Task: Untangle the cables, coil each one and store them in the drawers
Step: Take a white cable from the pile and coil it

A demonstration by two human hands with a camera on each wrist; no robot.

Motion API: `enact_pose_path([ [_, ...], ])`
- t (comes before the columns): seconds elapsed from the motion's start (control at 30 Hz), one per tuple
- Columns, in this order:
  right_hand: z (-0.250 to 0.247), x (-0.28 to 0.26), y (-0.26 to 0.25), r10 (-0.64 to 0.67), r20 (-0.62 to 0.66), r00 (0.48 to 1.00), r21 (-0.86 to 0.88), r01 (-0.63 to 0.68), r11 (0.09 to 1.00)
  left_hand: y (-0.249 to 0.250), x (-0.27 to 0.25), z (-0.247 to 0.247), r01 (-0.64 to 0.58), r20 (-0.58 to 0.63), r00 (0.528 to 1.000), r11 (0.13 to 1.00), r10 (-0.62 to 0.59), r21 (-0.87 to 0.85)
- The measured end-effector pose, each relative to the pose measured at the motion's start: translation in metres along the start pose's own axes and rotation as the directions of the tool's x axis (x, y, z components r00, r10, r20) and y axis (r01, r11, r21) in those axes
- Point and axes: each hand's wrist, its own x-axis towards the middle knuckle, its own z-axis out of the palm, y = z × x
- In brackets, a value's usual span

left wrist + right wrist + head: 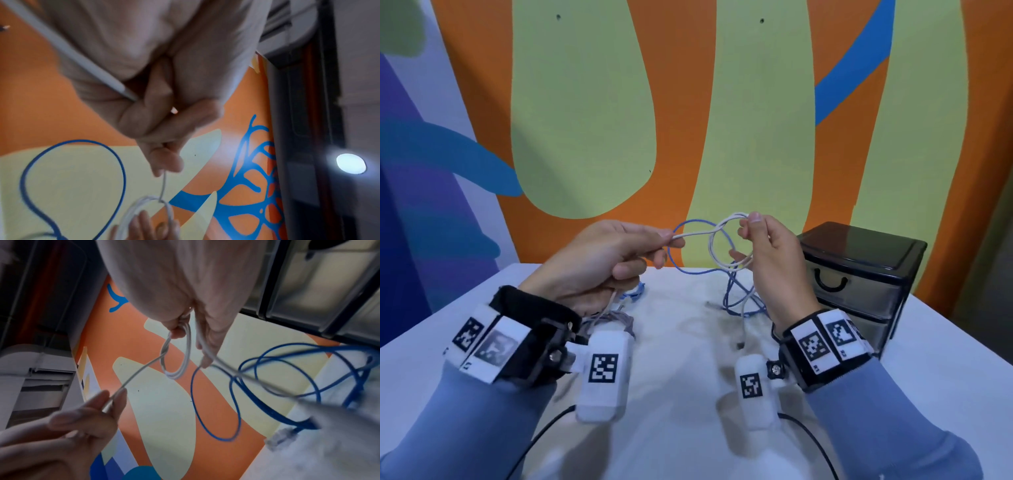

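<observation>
Both hands are raised above the white table (681, 428). My right hand (767, 246) pinches a small coil of white cable (726, 240) between thumb and fingers; the coil (179, 353) shows in the right wrist view too. My left hand (619, 253) pinches the straight run of the same white cable (163, 183) leading into the coil. A blue cable (698, 246) loops behind the white coil and hangs down to a pile (739, 301) on the table. Its clear plug (281, 436) lies on the table.
A black drawer unit (859, 284) with translucent drawers stands at the right of the table, drawers closed. More tangled cable, blue and greyish (619, 308), lies under my left hand. A painted orange and green wall (688, 102) stands behind the table.
</observation>
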Motion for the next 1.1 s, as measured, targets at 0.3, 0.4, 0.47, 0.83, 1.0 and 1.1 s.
enact_pose_path([
  [0.3,0.002,0.001,-0.011,0.276,0.179,0.945,0.593,-0.327,0.736,-0.021,0.009,0.019,-0.214,-0.188,0.946,0.945,0.264,0.248],
  [0.4,0.007,-0.003,-0.011,0.305,0.250,0.919,0.647,-0.393,0.653,-0.025,0.010,0.023,-0.340,-0.149,0.894,0.857,0.422,0.387],
  [0.47,0.012,-0.006,-0.008,0.281,0.262,0.923,0.579,-0.383,0.720,-0.027,0.010,0.029,-0.390,-0.098,0.885,0.841,0.454,0.375],
  [0.83,0.011,-0.010,0.007,-0.135,0.101,0.986,-0.237,0.155,0.959,-0.014,-0.001,0.049,-0.334,-0.098,0.941,0.937,0.325,-0.102],
  [1.0,0.008,-0.011,0.000,-0.150,0.131,0.980,-0.291,0.183,0.939,-0.028,0.000,0.042,-0.507,0.034,0.779,0.597,0.626,0.621],
  [1.1,0.008,-0.012,-0.004,-0.086,0.188,0.978,-0.256,0.133,0.958,-0.034,0.006,0.038,-0.479,0.101,0.755,0.440,0.647,0.760],
])
